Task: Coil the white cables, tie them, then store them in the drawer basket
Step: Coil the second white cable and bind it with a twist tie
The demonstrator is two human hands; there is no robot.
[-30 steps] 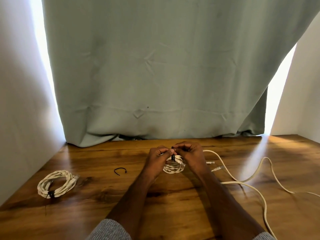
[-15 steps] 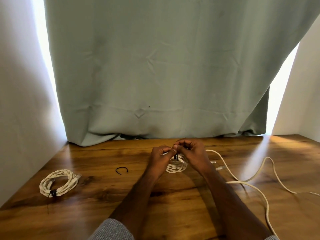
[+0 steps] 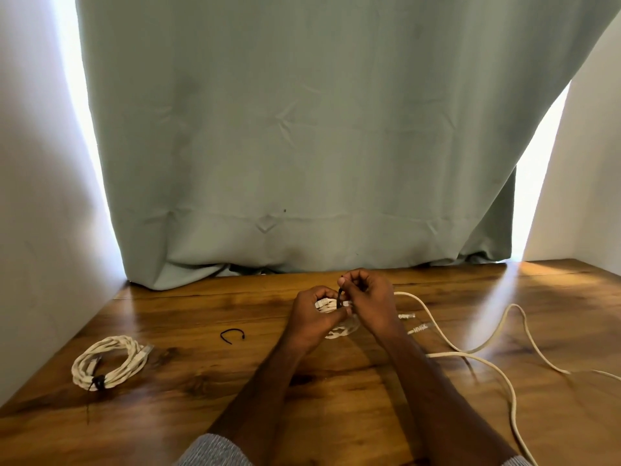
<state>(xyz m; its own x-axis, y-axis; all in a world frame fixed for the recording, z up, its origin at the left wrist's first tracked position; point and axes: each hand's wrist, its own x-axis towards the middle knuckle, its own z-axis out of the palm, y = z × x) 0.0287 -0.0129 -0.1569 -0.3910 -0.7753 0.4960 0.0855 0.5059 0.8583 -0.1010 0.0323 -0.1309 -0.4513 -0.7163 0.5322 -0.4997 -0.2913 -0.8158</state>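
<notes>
A small coil of white cable (image 3: pixel 339 326) sits between my hands at the middle of the wooden table (image 3: pixel 201 398). My left hand (image 3: pixel 314 317) grips the coil from the left. My right hand (image 3: pixel 368 299) pinches the upper end of a black tie (image 3: pixel 340 297) that wraps the coil. A second white coil (image 3: pixel 111 363), bound with a black tie, lies at the table's left. A loose white cable (image 3: pixel 487 348) snakes over the right half. A spare black tie (image 3: pixel 232 334) lies left of my hands. The drawer basket is not in view.
A pale green curtain (image 3: pixel 302 146) hangs along the back edge of the table. White walls (image 3: pixel 37 230) close in on the left and right. Two cable plugs (image 3: pixel 411 322) lie just right of my right hand.
My right hand has risen a little and drawn the black tie upward from the coil. The left hand keeps its hold on the coil. The camera view shifted slightly.
</notes>
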